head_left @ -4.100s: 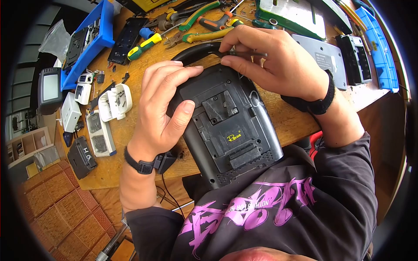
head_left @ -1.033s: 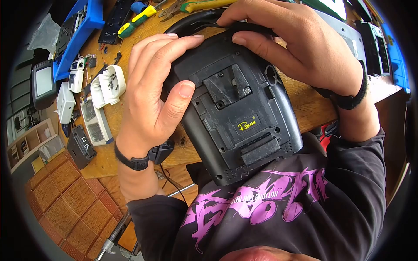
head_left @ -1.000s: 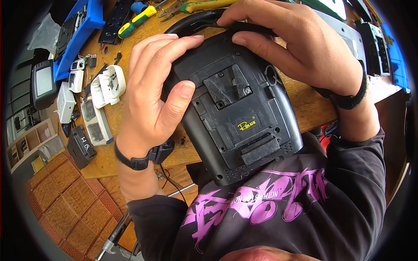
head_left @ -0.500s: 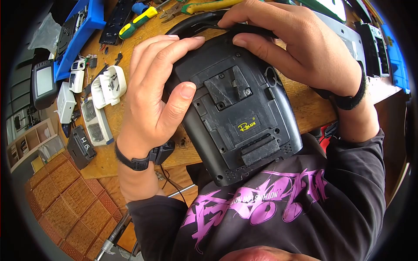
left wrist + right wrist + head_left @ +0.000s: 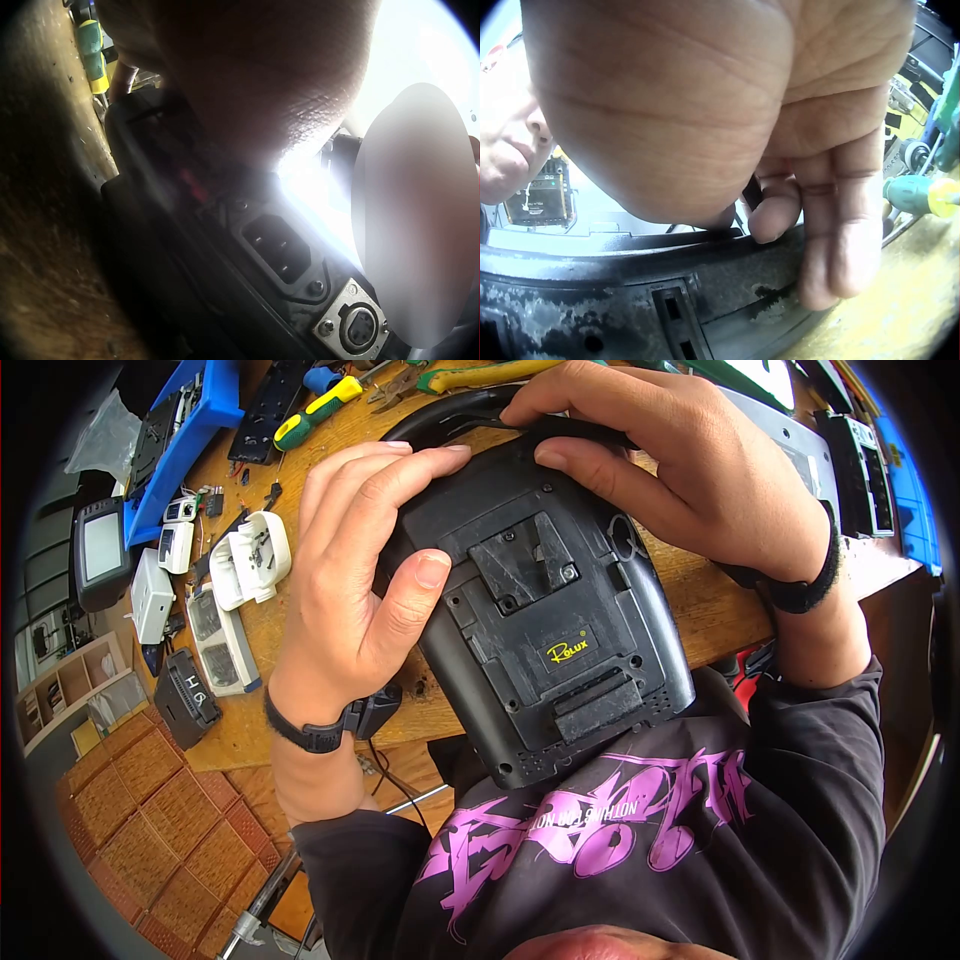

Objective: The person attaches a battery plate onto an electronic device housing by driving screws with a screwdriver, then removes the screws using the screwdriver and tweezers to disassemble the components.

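A black Rolux device (image 5: 560,615) with a battery plate on its face and a curved carrying handle (image 5: 440,418) leans toward the person's shirt. My left hand (image 5: 350,575) holds its upper left side, fingers over the top corner and thumb on the face. In the left wrist view a power inlet (image 5: 276,247) and a round metal-framed socket (image 5: 360,328) show on the side. My right hand (image 5: 680,460) is at the handle's right part, pinching a slim dark tool (image 5: 751,193) between thumb and fingers; its kind I cannot tell.
A yellow-green screwdriver (image 5: 318,412) and pliers (image 5: 400,385) lie behind the device. On the left are a white casing with screws (image 5: 250,560), a white-grey housing (image 5: 222,645), a black "H6" block (image 5: 188,698) and a blue bin (image 5: 185,445). A grey panel (image 5: 790,445) lies at right.
Since the earliest frame the device appears larger and farther right, and the right hand has turned and come closer in view. Over the last second both hands stay almost still.
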Motion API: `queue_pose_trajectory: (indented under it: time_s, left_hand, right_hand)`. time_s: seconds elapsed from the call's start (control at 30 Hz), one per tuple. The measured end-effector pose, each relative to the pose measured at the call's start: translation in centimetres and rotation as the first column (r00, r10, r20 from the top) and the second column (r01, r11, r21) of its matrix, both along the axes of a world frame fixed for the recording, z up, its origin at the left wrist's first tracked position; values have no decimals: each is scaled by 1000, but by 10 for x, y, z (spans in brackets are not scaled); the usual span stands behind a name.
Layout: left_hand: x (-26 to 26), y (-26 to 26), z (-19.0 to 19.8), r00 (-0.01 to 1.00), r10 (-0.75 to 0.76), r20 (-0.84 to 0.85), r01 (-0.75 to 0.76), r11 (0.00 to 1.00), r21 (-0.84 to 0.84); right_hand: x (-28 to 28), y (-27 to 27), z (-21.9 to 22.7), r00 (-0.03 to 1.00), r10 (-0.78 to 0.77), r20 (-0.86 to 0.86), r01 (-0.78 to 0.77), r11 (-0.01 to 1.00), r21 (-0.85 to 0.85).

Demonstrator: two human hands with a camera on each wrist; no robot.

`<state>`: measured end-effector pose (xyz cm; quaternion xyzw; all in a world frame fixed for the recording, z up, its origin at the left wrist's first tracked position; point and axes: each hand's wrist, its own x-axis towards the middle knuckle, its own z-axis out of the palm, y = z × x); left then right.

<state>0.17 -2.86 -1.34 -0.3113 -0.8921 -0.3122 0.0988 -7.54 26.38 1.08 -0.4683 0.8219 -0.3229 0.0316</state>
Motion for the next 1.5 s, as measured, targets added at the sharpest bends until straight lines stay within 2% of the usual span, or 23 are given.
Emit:
queue_pose_trajectory:
  time_s: [0.3,0.37,0.6,0.7,0.77,0.87,1.0,1.3,1.4,1.47,1.5]
  left_hand:
    - [0,0,1,1000,-7,-10,7,1000,-7]
    - [-1,-1,0,1000,-8,-10,8,1000,-8]
    - [0,-1,0,1000,-2,-5,2,1000,-10]
    - [0,0,0,1000,-1,-5,1,1000,-9]
    - [0,0,-1,1000,-2,-6,1,1000,-8]
    - [0,0,0,1000,-5,-4,5,1000,-8]
    - [0,0,1,1000,-4,-4,4,1000,-6]
    - [6,0,3,1000,22,-1,-22,997,-76]
    - [9,0,5,999,47,19,-45,993,-113]
    - [10,-1,4,998,53,18,-50,992,-120]
    - [9,-2,3,999,49,11,-47,991,-121]
  right_hand:
    - [-1,0,-1,1000,18,3,-18,999,-41]
    - [0,-2,0,996,24,83,-19,998,-66]
    - [0,-2,-3,996,11,88,-6,998,-59]
    - [4,-4,9,997,10,78,-6,999,-47]
    - [14,-9,27,998,-55,16,54,998,44]
    - [3,-3,2,999,-4,50,6,999,-39]
    - [10,-6,10,998,-57,16,57,998,-4]
    - [5,-4,1,1000,25,7,-25,999,-38]
    - [11,-5,6,999,-11,36,11,1000,-7]
    - [21,-10,26,984,-119,136,99,984,147]
    - [21,-11,25,983,-117,138,97,984,148]
